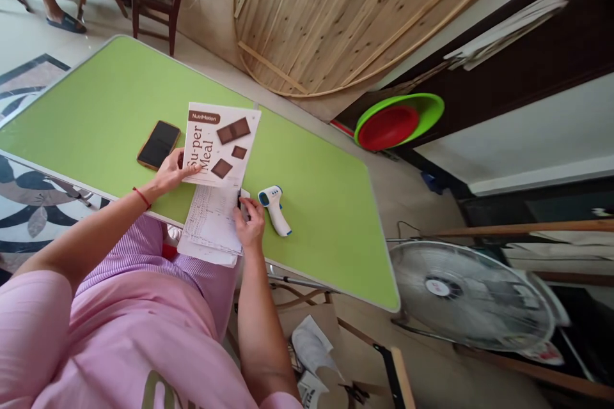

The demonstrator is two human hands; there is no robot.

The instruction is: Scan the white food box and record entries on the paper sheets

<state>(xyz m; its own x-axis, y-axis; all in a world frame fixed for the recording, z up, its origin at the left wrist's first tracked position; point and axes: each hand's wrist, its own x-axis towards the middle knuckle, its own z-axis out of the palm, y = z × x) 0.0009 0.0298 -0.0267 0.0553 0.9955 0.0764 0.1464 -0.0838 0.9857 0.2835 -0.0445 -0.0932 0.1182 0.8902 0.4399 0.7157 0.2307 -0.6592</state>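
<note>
A dark wooden chair (154, 0) stands near a green table (326, 230).

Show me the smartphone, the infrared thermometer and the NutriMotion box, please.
Smartphone (159, 144): head view, on its dark screen.
Infrared thermometer (275, 211): head view, on its white handle.
NutriMotion box (222, 146): head view, on its printed front.

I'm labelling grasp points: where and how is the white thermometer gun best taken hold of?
Probably across the slim handle of the thermometer gun, from the person's right: it lies flat on the table, handle slanting toward the near edge, and the right hand is close on its left.
</note>
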